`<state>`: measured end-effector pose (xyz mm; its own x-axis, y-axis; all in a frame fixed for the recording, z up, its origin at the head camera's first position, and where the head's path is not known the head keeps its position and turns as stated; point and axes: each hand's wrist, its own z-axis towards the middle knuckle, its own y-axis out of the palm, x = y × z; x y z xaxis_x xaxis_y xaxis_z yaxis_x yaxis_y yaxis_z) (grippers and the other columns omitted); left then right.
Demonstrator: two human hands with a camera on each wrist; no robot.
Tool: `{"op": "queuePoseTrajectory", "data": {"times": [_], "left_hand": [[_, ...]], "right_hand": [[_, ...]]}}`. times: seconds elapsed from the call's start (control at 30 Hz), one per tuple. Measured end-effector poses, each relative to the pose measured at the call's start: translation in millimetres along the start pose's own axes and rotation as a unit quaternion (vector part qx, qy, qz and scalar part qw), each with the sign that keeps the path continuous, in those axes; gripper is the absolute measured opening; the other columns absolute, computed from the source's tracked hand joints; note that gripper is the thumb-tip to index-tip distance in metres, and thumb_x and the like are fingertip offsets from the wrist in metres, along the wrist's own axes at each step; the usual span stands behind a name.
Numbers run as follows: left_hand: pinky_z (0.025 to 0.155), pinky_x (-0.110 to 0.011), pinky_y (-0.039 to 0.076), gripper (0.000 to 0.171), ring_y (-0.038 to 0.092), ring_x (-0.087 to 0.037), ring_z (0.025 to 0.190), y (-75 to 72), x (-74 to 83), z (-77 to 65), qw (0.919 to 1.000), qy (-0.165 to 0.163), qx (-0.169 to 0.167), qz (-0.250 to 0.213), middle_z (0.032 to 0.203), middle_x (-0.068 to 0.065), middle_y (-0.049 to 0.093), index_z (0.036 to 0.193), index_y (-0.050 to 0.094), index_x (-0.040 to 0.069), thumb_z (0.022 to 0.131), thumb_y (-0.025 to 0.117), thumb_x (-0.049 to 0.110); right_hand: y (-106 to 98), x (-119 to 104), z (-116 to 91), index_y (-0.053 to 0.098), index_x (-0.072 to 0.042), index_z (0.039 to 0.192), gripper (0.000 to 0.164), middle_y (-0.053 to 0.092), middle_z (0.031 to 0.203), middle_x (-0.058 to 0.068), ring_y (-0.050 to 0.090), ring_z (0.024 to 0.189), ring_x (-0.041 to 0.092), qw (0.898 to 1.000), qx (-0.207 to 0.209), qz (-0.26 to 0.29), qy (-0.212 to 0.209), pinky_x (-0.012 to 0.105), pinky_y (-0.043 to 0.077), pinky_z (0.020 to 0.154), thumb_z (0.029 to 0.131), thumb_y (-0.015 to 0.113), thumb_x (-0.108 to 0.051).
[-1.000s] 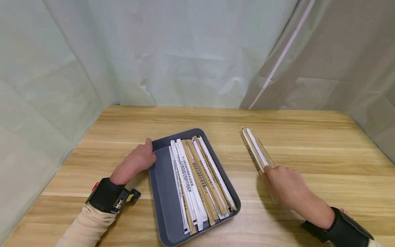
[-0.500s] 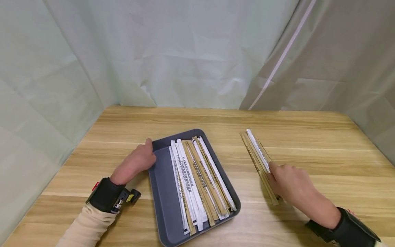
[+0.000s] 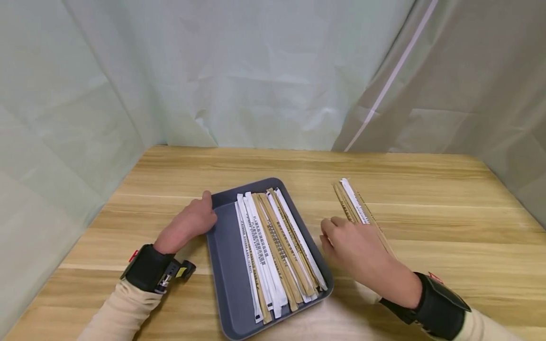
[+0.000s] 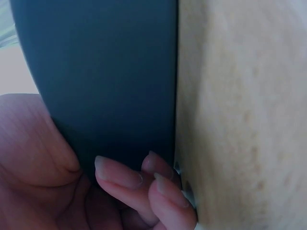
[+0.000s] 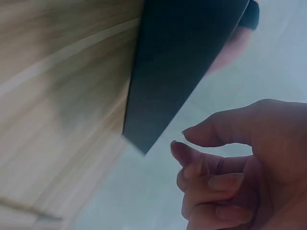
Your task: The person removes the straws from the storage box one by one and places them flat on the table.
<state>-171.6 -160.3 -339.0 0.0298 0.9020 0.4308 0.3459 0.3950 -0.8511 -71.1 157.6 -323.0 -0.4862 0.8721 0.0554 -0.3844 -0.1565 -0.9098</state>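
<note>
A dark grey rectangular tray (image 3: 226,265) sits on the table, a row of white and brown paper-wrapped straws (image 3: 273,255) lying lengthwise in its right part. My left hand (image 3: 194,220) grips the tray at its far left corner. Its fingers curl against the tray's outer wall (image 4: 105,72) in the left wrist view. My right hand (image 3: 356,248) is just right of the tray, over the near part of a few loose wrapped straws (image 3: 350,192). In the right wrist view its fingers (image 5: 194,191) are loosely curled, a small gap between thumb and index finger, nothing held.
The wooden table (image 3: 170,175) extends around the tray. Pale sheeting (image 3: 273,85) hangs behind the table's far edge and along both sides. Each wrist carries a black strap (image 3: 443,308) with a device on it.
My right hand has come away from the loose straws' right side and moved left toward the tray, leaving them on the table. My left hand and the tray stay put.
</note>
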Motion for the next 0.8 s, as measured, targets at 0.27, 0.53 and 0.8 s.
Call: {"op": "queuePoseTrajectory", "data": {"times": [0.27,0.53,0.8], "left_hand": [[0.057,-0.033,0.041,0.051,0.054,-0.029,0.071,-0.3,-0.9,0.9,1.0000,-0.007,-0.004,-0.006,0.102,-0.031,0.052,0.137,0.019,-0.018,0.094,0.036,0.004],[0.056,-0.033,0.041,0.051,0.054,-0.030,0.073,-2.1,3.2,0.8,0.9998,-0.018,-0.007,-0.007,0.104,-0.031,0.051,0.138,0.019,-0.017,0.095,0.036,0.004],[0.056,-0.033,0.041,0.050,0.054,-0.029,0.072,-1.4,3.1,-1.0,0.9996,-0.024,-0.011,-0.006,0.100,-0.029,0.050,0.138,0.020,-0.016,0.095,0.036,0.004]], "right_hand": [[8,-39,20,0.057,-0.011,0.066,0.027,0.049,0.065,0.000,0.040,0.044,0.012,0.995,-0.091,-0.013,-0.034,0.027,0.031,0.037,0.085,0.071,-0.026],[13,-65,17,0.050,-0.014,0.056,0.039,0.050,0.056,0.001,0.050,0.047,0.015,0.974,-0.224,0.000,-0.034,0.033,0.040,0.039,0.088,0.065,-0.030],[12,-65,15,0.047,-0.013,0.060,0.033,0.048,0.055,0.001,0.050,0.045,0.017,0.978,-0.209,0.023,-0.019,0.034,0.039,0.037,0.084,0.067,-0.022]]}}
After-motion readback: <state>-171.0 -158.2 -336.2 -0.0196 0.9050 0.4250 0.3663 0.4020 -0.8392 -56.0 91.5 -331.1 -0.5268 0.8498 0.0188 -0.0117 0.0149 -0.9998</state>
